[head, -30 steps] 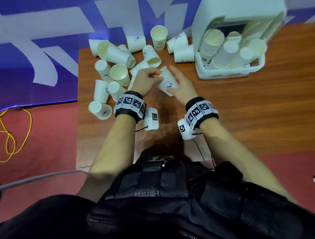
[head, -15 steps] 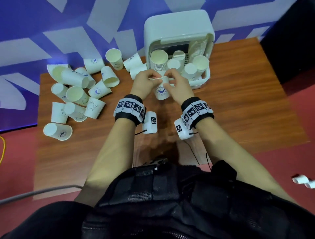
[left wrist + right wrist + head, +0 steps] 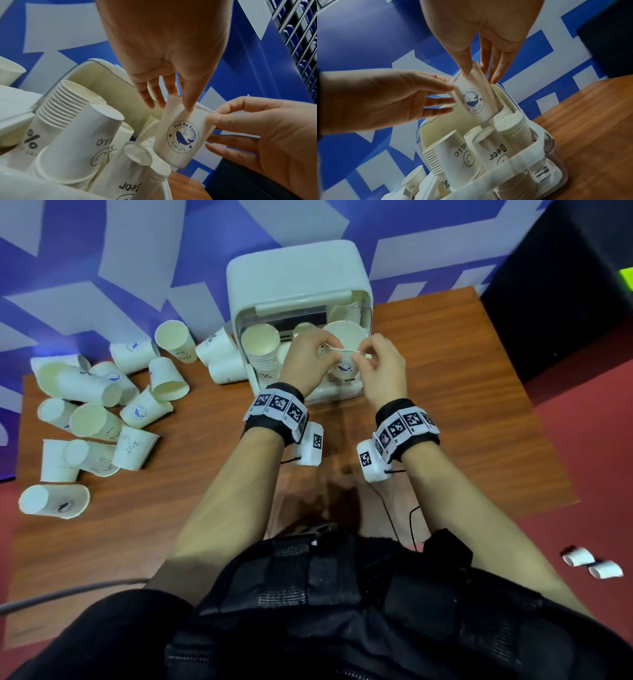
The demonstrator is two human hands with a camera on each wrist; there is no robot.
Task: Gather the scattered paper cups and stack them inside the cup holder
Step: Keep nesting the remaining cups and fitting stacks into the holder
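Note:
Both hands hold one white paper cup [image 3: 344,368] with a blue whale logo, upright and mouth up, just above the open front of the white cup holder [image 3: 298,285]. My left hand [image 3: 323,350] pinches its left rim and my right hand [image 3: 363,355] its right rim, squashing the mouth narrow. The left wrist view shows my left hand [image 3: 181,101] on the cup [image 3: 181,136], over stacks of cups [image 3: 61,102]. In the right wrist view my right hand [image 3: 481,73] grips the cup [image 3: 473,100] above a stack in the holder [image 3: 505,170]. Several loose cups [image 3: 102,412] lie at the table's left.
The wooden table [image 3: 462,412] ends at red floor on the right, where two small white rolls [image 3: 592,564] lie. A black box [image 3: 565,285] stands at the back right. A grey cable [image 3: 68,594] crosses the lower left. The holder backs onto a blue and white wall.
Both hands carried the whale cup from the table's middle to the holder's open front and turned it mouth up. The head view swung right, bringing the holder to centre.

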